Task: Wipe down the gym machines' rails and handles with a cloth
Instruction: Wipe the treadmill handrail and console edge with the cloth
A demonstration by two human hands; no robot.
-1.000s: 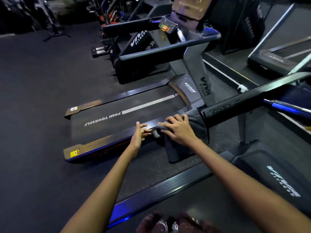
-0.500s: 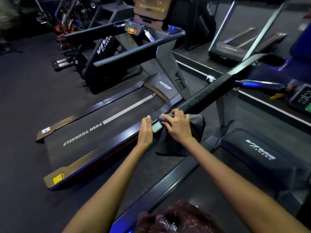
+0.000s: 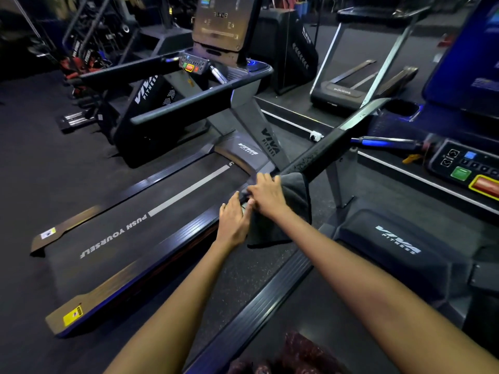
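A dark grey cloth (image 3: pixel 293 209) is draped over the near end of a black treadmill handrail (image 3: pixel 326 149) that runs up to the right. My right hand (image 3: pixel 267 194) presses down on the cloth, gripping it around the rail's end. My left hand (image 3: pixel 233 220) sits just left of it, fingers together, touching the cloth's edge at the rail tip. The rail's end is hidden under the cloth and hands.
A second treadmill (image 3: pixel 140 225) with a "PUSH YOURSELF" belt lies to the left, its handrails (image 3: pixel 189 106) and console (image 3: pixel 193 64) beyond. The console (image 3: pixel 469 171) with green and red buttons sits at right. A side rail (image 3: pixel 259 311) runs below my arms.
The view has swung right and closer to the console. My left hand has slid in against the cloth at the rail tip. My right hand stays on the cloth.
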